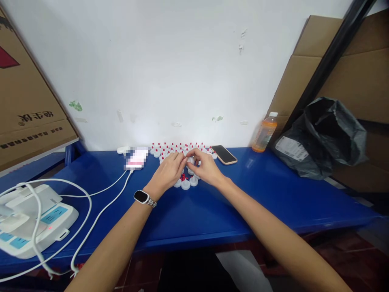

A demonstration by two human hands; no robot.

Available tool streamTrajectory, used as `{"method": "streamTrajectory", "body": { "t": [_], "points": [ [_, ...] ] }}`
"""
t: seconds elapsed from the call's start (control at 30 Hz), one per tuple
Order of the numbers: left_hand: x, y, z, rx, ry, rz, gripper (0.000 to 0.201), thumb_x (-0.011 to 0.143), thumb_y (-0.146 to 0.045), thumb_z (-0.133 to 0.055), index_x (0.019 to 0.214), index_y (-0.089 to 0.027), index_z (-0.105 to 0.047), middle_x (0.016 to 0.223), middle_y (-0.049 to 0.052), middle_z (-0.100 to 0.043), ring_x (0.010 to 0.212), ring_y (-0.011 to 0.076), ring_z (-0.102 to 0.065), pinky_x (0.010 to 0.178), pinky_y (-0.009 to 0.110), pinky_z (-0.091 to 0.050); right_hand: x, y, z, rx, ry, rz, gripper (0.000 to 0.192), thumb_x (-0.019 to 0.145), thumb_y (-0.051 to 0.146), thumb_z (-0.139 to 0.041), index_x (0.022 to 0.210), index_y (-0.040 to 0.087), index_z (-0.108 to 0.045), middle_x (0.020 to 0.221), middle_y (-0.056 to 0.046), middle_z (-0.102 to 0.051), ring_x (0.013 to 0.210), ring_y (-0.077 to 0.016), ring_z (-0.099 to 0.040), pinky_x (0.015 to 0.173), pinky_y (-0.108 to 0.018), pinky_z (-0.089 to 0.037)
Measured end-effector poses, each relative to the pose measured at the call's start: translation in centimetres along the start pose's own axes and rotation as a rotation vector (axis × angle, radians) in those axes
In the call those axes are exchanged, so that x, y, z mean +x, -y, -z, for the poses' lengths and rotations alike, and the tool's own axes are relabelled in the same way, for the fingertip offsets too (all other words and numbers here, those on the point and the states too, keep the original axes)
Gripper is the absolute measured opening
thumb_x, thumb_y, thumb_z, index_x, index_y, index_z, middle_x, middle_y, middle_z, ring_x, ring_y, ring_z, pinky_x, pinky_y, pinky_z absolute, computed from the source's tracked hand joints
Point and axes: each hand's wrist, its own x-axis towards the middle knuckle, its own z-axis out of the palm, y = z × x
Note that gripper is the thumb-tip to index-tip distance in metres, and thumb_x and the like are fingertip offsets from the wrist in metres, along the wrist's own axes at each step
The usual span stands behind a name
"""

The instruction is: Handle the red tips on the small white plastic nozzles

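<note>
My left hand (167,171) and my right hand (205,165) meet over the middle of a blue table (197,211). Together their fingertips pinch a small white cap (190,160). A smartwatch (142,197) is on my left wrist. Just under the hands lie loose white caps (186,185) and a few small red pieces (183,177). Behind the hands, rows of white caps with red tips (179,147) stand along the wall. Which hand carries the cap's weight I cannot tell.
A phone (224,154) lies face up right of the caps, another charging phone (136,159) left of them. An orange drink bottle (265,132) and a black plastic bag (325,138) sit at the right. A white power strip (33,221) with cables is at the left. Cardboard boxes flank both sides.
</note>
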Motion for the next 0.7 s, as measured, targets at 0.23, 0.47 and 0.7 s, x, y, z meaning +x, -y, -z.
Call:
{"method": "streamTrajectory", "body": {
  "t": [0.23,0.47,0.7],
  "points": [
    [0.3,-0.5,-0.3,-0.009,-0.054,0.051,0.037,0.105,-0.036,-0.021,0.092,-0.02,-0.052,0.088,0.006,-0.059,0.085,0.0206,-0.056,0.078,0.034,-0.044,0.1,0.4,-0.2,-0.027,-0.044,0.074,0.014,0.085,0.018,-0.052,0.099,0.021,-0.055,0.086,-0.001,-0.062,0.076,-0.0157,-0.058,0.075,-0.028,-0.047],
    [1.0,-1.3,-0.8,-0.331,-0.144,0.269,0.041,0.104,-0.043,-0.026,0.083,-0.02,-0.052,0.071,0.001,-0.058,0.066,0.0166,-0.054,0.064,0.03,-0.039,0.5,1.0,-0.1,-0.158,-0.098,0.167,0.012,0.09,0.016,-0.048,0.097,0.022,-0.056,0.099,-0.006,-0.058,0.087,-0.019,-0.058,0.081,-0.031,-0.047],
    [0.3,0.6,0.9,-0.354,-0.159,0.325,0.048,0.102,-0.05,-0.025,0.069,-0.021,-0.046,0.064,0.0,-0.049,0.063,0.0163,-0.047,0.059,0.031,-0.037,0.8,-1.4,2.0,-0.206,-0.27,-0.003,0.012,0.087,0.017,-0.054,0.095,0.021,-0.062,0.101,-0.006,-0.064,0.085,-0.02,-0.061,0.084,-0.033,-0.047]
  ]
}}
